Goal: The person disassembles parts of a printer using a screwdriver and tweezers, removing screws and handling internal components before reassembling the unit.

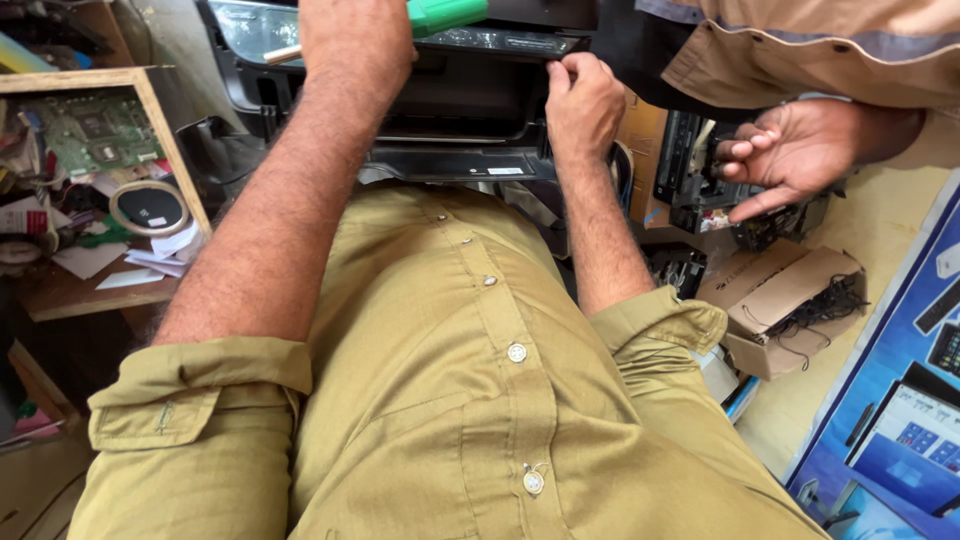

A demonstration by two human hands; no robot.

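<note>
While I lean over it, head cam shows the black printer point(460, 110) pressed against my belly, top edge of frame. L hand point(355, 40) is closed around a green-handled tool point(445, 14), fist tight on the grip, a pale wooden bit poking out on the other side. R hand point(583, 105) sits on the printer's right front corner, fingertips point(562, 72) pinched narrow on the edge of the lid panel.

Containers: open cardboard box point(785, 305) on the floor to my right, a tangle of black wires spilling over its far side. Wooden shelf unit point(150, 95) to my left holds a green circuit board point(95, 130), a tape roll point(150, 208) and loose paper scraps point(130, 262) on the lower ledge.

Another person's hand point(795, 150), tan sleeve, fingers half curled and apart, is by a black printer part point(690, 165) next to the machine; can't tell if touching. Blue printed carton point(900, 400) at right edge.
</note>
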